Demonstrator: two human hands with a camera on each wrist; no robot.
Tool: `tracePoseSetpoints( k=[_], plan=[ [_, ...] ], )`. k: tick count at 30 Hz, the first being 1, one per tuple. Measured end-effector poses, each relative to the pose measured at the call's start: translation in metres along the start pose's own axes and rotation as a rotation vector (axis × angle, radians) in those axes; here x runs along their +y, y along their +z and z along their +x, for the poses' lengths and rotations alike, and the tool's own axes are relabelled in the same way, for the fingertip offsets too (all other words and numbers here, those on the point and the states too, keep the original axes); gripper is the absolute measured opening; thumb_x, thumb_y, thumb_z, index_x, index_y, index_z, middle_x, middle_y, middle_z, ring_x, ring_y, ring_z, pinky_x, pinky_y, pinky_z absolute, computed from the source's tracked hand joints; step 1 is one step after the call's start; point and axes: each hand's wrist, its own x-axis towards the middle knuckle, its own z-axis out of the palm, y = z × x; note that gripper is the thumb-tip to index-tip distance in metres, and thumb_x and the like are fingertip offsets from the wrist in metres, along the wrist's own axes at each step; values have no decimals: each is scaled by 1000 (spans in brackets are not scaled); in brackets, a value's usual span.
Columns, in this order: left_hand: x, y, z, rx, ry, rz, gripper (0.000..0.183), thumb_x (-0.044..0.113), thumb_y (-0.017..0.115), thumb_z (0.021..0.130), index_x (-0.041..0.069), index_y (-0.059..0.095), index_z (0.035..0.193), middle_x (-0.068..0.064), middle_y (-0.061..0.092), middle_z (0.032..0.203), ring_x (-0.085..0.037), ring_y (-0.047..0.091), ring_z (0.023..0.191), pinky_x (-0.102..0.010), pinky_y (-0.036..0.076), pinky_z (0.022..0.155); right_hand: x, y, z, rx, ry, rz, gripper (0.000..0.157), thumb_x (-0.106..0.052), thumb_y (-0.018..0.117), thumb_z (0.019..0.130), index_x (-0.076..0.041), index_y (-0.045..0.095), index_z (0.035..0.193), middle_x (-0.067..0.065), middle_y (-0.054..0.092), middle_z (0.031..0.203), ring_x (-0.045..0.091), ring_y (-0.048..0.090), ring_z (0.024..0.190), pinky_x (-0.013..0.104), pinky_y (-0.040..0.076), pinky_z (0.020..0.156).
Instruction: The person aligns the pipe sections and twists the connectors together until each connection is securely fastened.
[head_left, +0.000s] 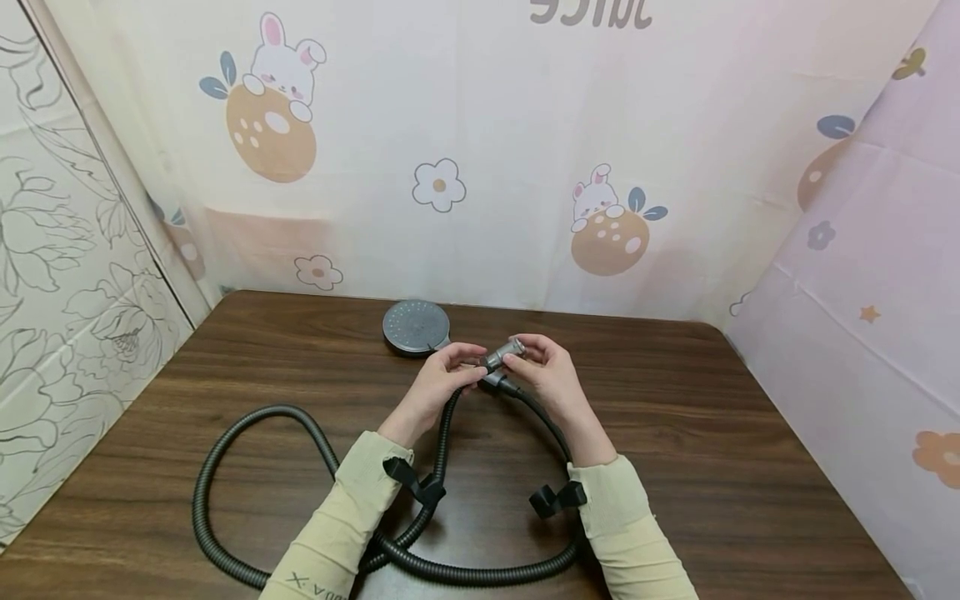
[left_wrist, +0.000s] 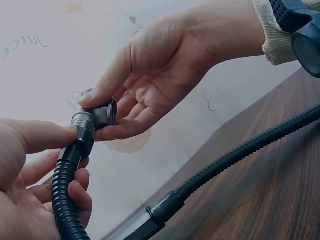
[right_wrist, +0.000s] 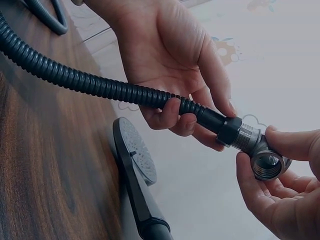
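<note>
Close over the table, my left hand [head_left: 435, 392] grips the end of a black ribbed shower hose [right_wrist: 90, 82], thumb and fingers at its black hex nut [right_wrist: 229, 131]. My right hand [head_left: 555, 379] pinches a silver metal pipe fitting [right_wrist: 245, 137] with a threaded stem and an open side port. The stem sits in line with the nut, with several threads showing above it. A round grey hand shower [head_left: 415, 327] lies face up behind my left hand. Its handle joins the hose's other end just below both hands.
The hose [head_left: 480, 577] lies in loops across the front of the brown wooden table [head_left: 697, 433], passing under both forearms. A patterned curtain [head_left: 495, 242] hangs along the table's back edge. Black camera straps [head_left: 557, 500] sit on both wrists.
</note>
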Motion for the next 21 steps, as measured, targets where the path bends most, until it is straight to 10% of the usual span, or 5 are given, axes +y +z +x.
tracePoseSetpoints(
  k=[21],
  plan=[
    [-13, -4, 7, -25, 24, 4, 32, 12, 57, 89, 0, 54, 119, -5, 61, 97, -18, 55, 75, -24, 45, 64, -1, -1, -1, -4, -14, -3, 39, 1, 57, 87, 7, 45, 124, 22, 55, 112, 5, 62, 82, 39, 48, 85]
  ],
)
